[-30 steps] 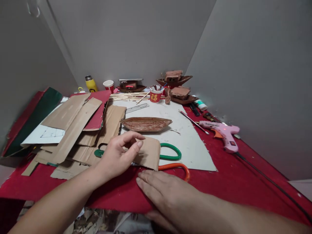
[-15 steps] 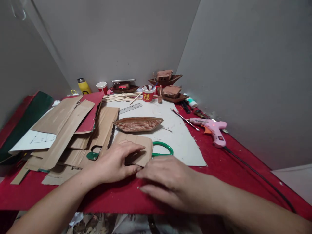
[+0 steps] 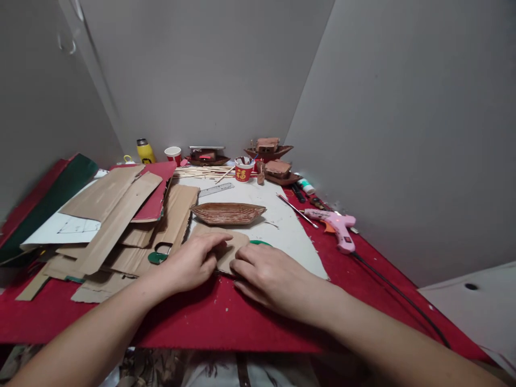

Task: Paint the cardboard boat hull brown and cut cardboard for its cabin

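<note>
A small tan piece of cardboard (image 3: 230, 248) lies flat at the near edge of the white sheet. My left hand (image 3: 195, 262) rests over its left part, fingers bent on top and thumb by the near edge. At its right near corner, my right hand (image 3: 272, 277) has curled fingers gripping the edge. A green loop (image 3: 260, 243), perhaps a scissors handle, peeks out behind my right hand; most of it is hidden. Just beyond the cardboard sits a brown ridged model boat hull (image 3: 228, 213).
Stacked cardboard (image 3: 121, 236) fills the left side. A pink glue gun (image 3: 336, 223) with a black cord lies right, near a pencil (image 3: 296, 209). Behind are a ruler (image 3: 216, 189), thin sticks (image 3: 197, 172), a red paint cup (image 3: 243, 171), finished model boats (image 3: 278, 171) and a yellow bottle (image 3: 145, 152).
My right hand has moved forward onto the cardboard's right edge, covering much of the green loop. My left hand has drawn back slightly left. The camera view has shifted a little.
</note>
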A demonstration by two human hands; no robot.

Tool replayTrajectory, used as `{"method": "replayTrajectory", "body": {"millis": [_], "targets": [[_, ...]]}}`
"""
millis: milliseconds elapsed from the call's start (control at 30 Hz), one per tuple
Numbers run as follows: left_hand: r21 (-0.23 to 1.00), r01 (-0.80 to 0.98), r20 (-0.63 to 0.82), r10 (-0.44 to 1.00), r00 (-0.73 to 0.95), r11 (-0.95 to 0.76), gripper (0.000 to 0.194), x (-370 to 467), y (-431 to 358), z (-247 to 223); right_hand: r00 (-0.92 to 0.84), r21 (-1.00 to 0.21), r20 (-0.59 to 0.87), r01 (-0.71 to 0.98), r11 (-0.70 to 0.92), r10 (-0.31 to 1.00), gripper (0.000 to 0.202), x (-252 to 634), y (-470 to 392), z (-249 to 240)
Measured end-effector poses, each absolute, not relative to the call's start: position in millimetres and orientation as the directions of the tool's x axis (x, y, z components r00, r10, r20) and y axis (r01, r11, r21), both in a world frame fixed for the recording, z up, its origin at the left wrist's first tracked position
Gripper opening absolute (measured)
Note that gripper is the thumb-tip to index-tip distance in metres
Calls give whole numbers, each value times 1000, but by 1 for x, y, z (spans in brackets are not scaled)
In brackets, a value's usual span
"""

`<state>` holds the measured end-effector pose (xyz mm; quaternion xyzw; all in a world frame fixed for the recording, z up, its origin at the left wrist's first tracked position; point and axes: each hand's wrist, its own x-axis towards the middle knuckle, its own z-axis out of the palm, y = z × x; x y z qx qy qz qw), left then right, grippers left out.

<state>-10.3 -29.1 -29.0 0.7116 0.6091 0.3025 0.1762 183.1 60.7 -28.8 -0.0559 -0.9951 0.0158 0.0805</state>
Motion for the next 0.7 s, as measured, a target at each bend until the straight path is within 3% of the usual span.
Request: {"method": "replayTrajectory", "body": {"millis": [133, 267, 433, 567, 700], "targets": [[625, 755, 242, 969, 55, -199, 50, -14, -28, -33, -964, 4, 210, 166, 986, 161, 31, 175, 54, -31], [640, 739, 265, 963, 43, -209, 50, -17, -26, -37, -951, 69, 245, 211, 975, 188, 18, 164, 49, -38], [682, 692, 368, 929, -43, -238, 42, -14, -26, -36, -965, 132, 243, 133, 982, 98, 16, 164, 53, -39], [728, 641, 523, 801, -291, -242, 23, -14, -30, -23, -938, 51, 319, 160, 986, 135, 17, 182, 67, -18], [776, 555, 597, 630, -497, -298, 23, -16, -36, -8, -840, -188, 442, 257, 948, 315, 23, 201, 85, 7]]}}
